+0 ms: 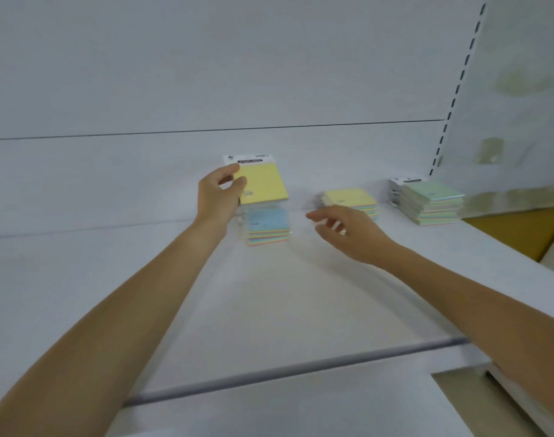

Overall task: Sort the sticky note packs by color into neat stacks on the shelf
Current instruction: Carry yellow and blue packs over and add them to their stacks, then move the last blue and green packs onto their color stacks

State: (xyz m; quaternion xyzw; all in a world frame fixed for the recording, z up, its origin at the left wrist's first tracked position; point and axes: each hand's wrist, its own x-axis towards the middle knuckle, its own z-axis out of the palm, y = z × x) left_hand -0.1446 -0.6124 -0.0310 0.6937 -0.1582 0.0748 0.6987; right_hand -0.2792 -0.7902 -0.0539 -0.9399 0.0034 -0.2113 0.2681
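**Yellow pack lifted clear for sorting**

The left hand point(220, 197) is grasping a yellow pack point(263, 184) by its left edge, thumb on the face and fingers behind, holding it upright above the blue-topped stack point(268, 227) near the back of the shelf point(269, 310). Raised like this, its colour is showing plainly and the stack beneath is left undisturbed. The right hand point(342, 230) is hovering loose and empty, fingers spread, just in front of the yellow-topped stack point(350, 200); it is probably readying to receive the pack or steady that stack, its likely home by colour. The green stack point(430, 201) is sitting toward the shelf's back right corner, well apart, already squared. Motion blur is hiding finer detail of the right fingertips.
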